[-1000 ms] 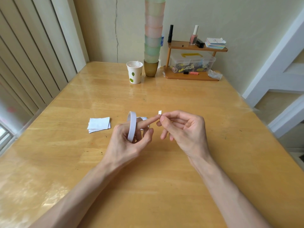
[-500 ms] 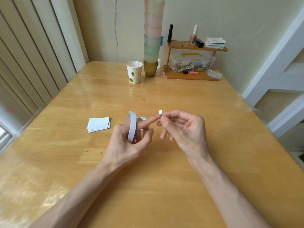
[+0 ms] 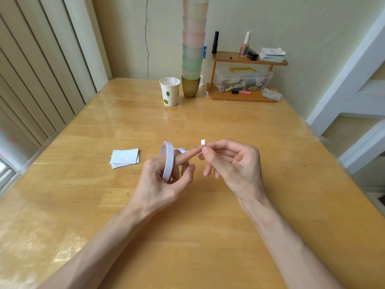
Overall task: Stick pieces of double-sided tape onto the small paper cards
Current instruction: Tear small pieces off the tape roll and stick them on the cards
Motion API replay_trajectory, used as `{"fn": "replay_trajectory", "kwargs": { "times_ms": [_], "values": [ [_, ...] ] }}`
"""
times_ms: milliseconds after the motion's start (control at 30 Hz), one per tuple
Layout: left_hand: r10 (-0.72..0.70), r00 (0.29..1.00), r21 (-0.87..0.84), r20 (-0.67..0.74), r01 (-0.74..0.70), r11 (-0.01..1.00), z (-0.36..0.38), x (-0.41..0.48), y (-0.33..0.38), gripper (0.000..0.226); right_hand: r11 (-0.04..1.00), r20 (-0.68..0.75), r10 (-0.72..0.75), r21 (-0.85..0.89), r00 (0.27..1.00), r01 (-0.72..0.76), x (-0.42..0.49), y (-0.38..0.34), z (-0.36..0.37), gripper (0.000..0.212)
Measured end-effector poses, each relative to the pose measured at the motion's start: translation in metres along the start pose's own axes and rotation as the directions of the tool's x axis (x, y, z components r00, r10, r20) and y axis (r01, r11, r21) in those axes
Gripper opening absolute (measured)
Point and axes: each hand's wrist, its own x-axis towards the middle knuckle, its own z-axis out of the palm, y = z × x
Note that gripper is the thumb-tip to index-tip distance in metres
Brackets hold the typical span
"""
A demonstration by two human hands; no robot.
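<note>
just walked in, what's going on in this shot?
A person holds a tape roll in the left hand and pinches a small tape piece in the right hand, above the table. A stack of paper cards lies on the table to the left, untouched.

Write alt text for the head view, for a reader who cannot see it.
The right hand pinches a small white piece of tape beside the outstretched index finger of the left hand, which grips the tape roll. A stack of white paper cards lies on the wooden table to their left.
</note>
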Motion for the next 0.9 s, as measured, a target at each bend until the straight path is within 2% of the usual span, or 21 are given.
{"fn": "replay_trajectory", "kwargs": {
  "times_ms": [601,901],
  "values": [
    [0.002,1.000,0.000,-0.004,-0.002,1.000,0.0005,0.0002,0.0021,0.041,1.000,0.003,-0.023,-0.001,1.000,0.023,0.0003,0.0015,0.0000,0.002],
    [-0.007,1.000,-0.005,-0.001,0.007,1.000,0.0006,-0.0005,0.0021,0.041,0.999,0.009,-0.041,0.002,0.999,0.041,0.0005,0.0011,-0.0009,0.006]
  ]
}}
